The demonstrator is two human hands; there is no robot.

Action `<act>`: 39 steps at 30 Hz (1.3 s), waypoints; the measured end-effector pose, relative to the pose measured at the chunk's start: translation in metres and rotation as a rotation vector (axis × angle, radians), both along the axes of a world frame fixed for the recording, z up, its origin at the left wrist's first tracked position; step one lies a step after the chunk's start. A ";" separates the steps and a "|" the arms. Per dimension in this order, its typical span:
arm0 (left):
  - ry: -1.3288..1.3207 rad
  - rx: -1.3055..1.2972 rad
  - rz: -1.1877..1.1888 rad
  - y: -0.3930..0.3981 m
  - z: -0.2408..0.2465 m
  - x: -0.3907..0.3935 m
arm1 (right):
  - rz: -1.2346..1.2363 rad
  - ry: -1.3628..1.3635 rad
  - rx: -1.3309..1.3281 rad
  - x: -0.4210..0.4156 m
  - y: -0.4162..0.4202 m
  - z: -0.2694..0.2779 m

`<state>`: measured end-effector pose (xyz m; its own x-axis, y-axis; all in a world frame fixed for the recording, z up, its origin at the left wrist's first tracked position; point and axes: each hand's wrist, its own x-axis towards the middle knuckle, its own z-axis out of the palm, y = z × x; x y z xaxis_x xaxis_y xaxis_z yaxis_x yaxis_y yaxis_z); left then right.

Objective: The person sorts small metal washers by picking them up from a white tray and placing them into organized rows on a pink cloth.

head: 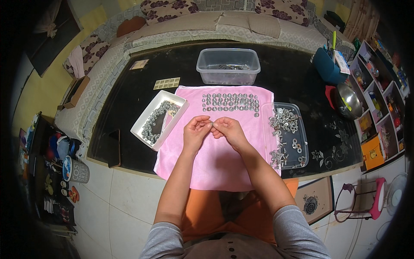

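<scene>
My left hand (196, 131) and my right hand (230, 130) meet above a pink cloth (213, 162), pinching a small metal fastener (212, 123) between their fingertips. Fingers cover most of it, so its exact form is hidden. Beyond them, small metal fasteners (231, 104) stand upright on the cloth in several neat rows. To the left, a white box (141, 128) lies tilted across the cloth's edge and holds many metal nuts (149, 129). At the right, a clear plastic lid (291, 158) carries bolts (278, 158) in piles and flat washers (296, 145).
At the back of the black table (129, 97) stands a clear plastic tub (228, 73) with dark small parts inside. A phone (114, 147) lies near the front left edge. A teal holder (326, 66) and a metal bowl (349, 100) stand at the right, beside a compartmented shelf (383, 106).
</scene>
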<state>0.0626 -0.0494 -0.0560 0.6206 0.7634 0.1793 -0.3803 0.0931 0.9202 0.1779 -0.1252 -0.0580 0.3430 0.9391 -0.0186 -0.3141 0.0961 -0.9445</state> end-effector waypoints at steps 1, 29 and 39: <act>0.009 -0.007 -0.011 0.000 0.000 0.000 | 0.001 -0.001 0.000 0.000 0.000 -0.001; 0.003 -0.011 0.006 -0.002 0.002 0.000 | 0.005 -0.020 0.016 0.000 0.000 -0.001; 0.016 0.028 0.034 -0.001 0.002 0.000 | 0.008 -0.011 0.012 0.001 0.000 -0.002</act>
